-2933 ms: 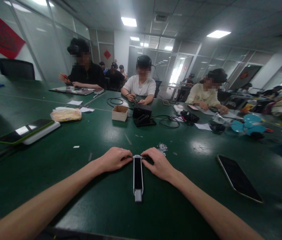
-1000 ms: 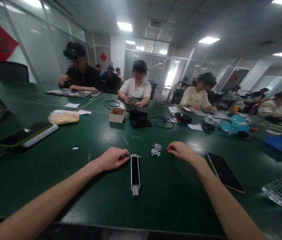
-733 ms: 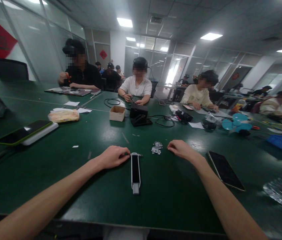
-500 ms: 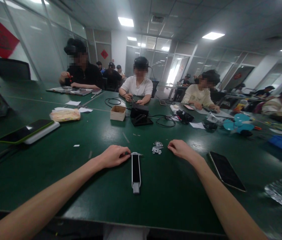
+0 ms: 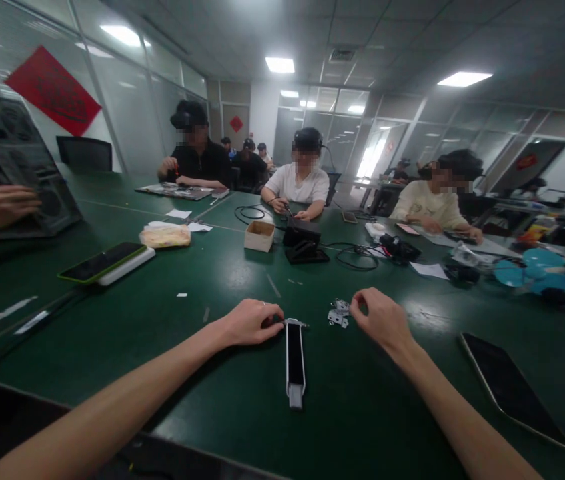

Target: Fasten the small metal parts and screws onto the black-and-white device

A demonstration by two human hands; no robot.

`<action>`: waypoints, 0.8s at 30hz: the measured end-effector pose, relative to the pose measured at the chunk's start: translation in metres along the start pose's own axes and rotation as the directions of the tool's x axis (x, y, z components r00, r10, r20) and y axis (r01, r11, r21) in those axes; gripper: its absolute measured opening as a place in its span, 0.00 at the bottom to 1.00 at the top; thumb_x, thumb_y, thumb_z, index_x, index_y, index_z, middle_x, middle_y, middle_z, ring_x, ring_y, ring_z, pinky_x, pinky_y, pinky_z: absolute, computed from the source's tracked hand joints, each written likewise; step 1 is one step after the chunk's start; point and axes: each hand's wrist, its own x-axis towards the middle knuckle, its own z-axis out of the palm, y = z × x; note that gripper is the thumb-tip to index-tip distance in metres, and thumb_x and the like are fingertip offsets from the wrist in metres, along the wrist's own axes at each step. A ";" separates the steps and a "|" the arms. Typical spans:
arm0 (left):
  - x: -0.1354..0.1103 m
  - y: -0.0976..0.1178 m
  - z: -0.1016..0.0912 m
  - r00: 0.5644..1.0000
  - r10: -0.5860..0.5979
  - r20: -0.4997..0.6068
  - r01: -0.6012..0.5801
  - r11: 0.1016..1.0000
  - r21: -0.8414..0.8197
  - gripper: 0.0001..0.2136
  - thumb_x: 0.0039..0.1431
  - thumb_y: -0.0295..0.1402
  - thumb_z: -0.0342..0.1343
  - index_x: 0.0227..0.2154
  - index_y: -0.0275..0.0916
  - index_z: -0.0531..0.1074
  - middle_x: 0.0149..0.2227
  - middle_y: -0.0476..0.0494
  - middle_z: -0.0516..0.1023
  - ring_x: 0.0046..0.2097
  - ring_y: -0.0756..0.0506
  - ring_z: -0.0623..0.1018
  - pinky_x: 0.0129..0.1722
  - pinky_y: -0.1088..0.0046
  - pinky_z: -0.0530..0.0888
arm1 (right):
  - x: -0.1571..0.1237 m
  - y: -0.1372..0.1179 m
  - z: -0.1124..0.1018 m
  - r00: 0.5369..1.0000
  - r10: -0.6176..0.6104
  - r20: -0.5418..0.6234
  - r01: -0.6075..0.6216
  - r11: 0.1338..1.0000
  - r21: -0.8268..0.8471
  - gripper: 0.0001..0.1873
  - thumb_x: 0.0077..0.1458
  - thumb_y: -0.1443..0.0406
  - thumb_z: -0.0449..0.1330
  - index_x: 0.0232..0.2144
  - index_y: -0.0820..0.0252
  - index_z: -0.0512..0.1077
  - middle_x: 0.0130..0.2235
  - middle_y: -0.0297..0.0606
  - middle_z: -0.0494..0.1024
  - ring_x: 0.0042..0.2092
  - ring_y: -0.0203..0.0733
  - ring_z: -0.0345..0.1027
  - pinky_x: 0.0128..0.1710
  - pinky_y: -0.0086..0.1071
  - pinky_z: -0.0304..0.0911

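A slim white-framed black device [image 5: 295, 357] lies on a green table [image 5: 212, 407], pointing away from the person; the left hand [image 5: 257, 321] curls at its far end, the right hand [image 5: 379, 317] beside loose metal pieces [image 5: 338, 316], and I cannot tell if either grips anything. The work looks unfinished, the pieces lying apart from the device; how much remains is unclear. No brand is legible, and a red banner's [image 5: 55, 90] writing is blurred.

The left hand [image 5: 253, 322] is at a slim device [image 5: 295, 360], the right hand [image 5: 383, 319] beside metal parts [image 5: 338, 319].
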 end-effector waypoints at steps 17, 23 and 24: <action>0.001 0.023 0.014 0.929 0.197 -0.315 -0.223 0.973 -0.050 0.11 0.68 0.35 0.48 0.40 0.37 0.74 0.35 0.44 0.80 0.34 0.50 0.79 0.35 0.77 0.74 | -0.023 -0.083 0.017 0.829 -0.390 -0.402 0.539 0.748 0.386 0.09 0.63 0.67 0.51 0.33 0.60 0.70 0.29 0.39 0.75 0.30 0.39 0.66 0.32 0.33 0.61; 0.001 0.023 0.016 0.936 0.165 -0.312 -0.194 0.979 -0.066 0.11 0.67 0.34 0.46 0.39 0.38 0.74 0.35 0.44 0.80 0.35 0.50 0.79 0.36 0.77 0.74 | -0.024 -0.085 0.020 0.851 -0.402 -0.337 0.517 0.755 0.405 0.12 0.64 0.66 0.49 0.32 0.60 0.71 0.30 0.40 0.75 0.31 0.40 0.67 0.33 0.34 0.61; 0.001 0.022 0.015 0.937 0.159 -0.310 -0.184 0.981 -0.053 0.11 0.66 0.33 0.46 0.38 0.38 0.73 0.34 0.45 0.80 0.34 0.50 0.79 0.34 0.77 0.74 | -0.023 -0.085 0.020 0.856 -0.397 -0.332 0.510 0.756 0.411 0.12 0.64 0.66 0.49 0.32 0.60 0.71 0.30 0.40 0.75 0.31 0.40 0.67 0.33 0.34 0.61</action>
